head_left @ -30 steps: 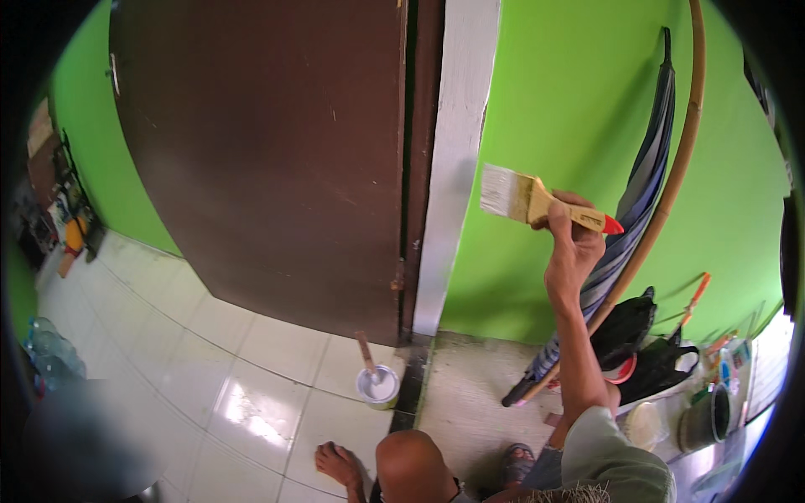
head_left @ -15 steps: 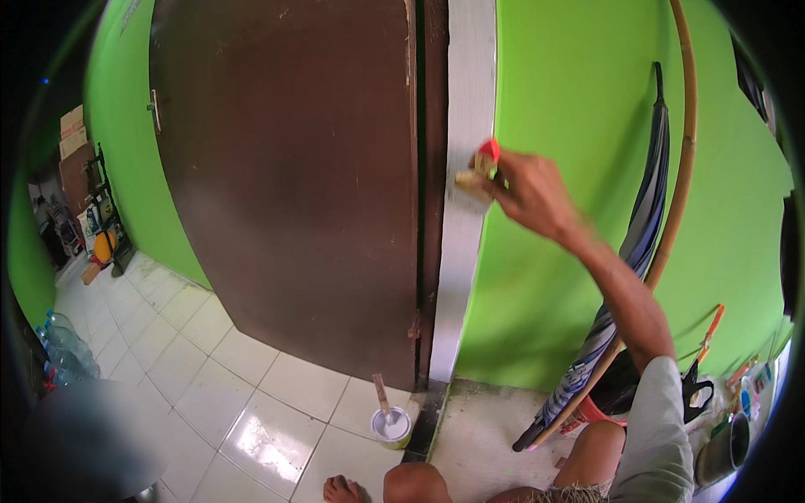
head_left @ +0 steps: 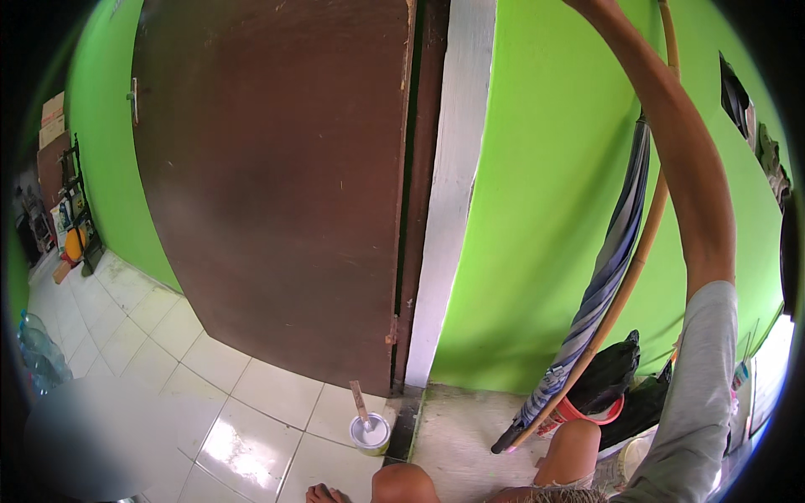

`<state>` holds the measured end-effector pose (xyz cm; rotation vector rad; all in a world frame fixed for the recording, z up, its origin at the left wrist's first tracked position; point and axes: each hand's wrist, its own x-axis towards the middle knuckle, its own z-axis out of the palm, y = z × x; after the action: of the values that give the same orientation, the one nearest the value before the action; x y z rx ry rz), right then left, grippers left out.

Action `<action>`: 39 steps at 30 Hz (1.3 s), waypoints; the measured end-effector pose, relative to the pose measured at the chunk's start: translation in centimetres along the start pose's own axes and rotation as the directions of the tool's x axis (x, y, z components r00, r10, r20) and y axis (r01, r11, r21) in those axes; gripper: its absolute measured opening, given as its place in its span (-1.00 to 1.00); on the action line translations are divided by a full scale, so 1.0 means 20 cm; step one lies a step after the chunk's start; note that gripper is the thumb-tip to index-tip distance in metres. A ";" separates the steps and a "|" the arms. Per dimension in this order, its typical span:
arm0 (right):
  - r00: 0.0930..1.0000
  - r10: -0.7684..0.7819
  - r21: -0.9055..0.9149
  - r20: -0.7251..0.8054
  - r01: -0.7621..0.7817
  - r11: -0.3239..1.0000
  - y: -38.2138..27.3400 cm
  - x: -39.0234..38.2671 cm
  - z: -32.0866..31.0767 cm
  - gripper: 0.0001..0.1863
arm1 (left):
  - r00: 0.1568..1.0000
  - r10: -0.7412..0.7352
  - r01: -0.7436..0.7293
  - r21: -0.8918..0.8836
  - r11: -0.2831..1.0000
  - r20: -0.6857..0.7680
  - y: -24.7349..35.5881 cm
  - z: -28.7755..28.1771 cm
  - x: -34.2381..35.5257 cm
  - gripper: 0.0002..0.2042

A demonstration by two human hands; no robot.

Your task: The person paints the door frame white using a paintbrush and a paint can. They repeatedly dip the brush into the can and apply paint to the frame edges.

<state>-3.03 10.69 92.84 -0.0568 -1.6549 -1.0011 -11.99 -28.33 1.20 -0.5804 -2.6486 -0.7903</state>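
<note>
My right forearm [head_left: 700, 176] rises in front of the green wall, and its hand is cut off beyond the top edge. What that hand holds now is hidden. Left of the arm runs a vertical strip of door frame [head_left: 453, 168], coated white with greyish streaks. A small can of white paint [head_left: 370, 444] stands on the floor tiles by the threshold, with a flat wooden stick [head_left: 359, 400] leaning up out of it. My left hand is outside the picture.
The brown door [head_left: 268, 184] stands beside the frame. A folded umbrella [head_left: 599, 293] and a bamboo pole [head_left: 625, 310] lean on the wall. Beneath them sits a red bucket [head_left: 616, 411] with a black bag [head_left: 608, 373]. Plastic bottles [head_left: 42, 356] are at far left.
My right hand, earlier holding a paintbrush with a red-tipped handle against the white frame, has moved up and out of the picture. The view has shifted slightly.
</note>
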 end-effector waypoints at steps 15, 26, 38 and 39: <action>0.777 -0.483 0.413 0.404 0.316 0.854 -1.08 -1.59 -0.12 -0.72 | 0.996 -0.059 0.066 -0.113 0.991 0.065 -0.12 0.13 -0.04 -0.65; 0.929 -0.050 0.358 0.366 -0.091 0.929 -0.63 -1.12 0.00 -0.73 | 0.996 -0.053 0.058 -0.074 0.996 0.070 -0.14 0.06 -0.04 -0.66; 0.855 -0.457 0.214 0.245 0.413 0.886 -0.90 -1.54 -0.05 -0.73 | 0.994 -0.066 0.071 -0.063 0.995 0.083 -0.11 0.05 -0.02 -0.67; 0.832 -0.474 0.258 0.288 0.409 0.875 -0.95 -1.61 -0.06 -0.74 | 0.994 -0.074 0.079 -0.057 0.995 0.082 -0.12 0.04 -0.01 -0.67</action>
<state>-0.52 12.44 55.54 0.3126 -2.1400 -1.2282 -12.99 -29.69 -0.61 -0.5385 -2.7423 -0.8894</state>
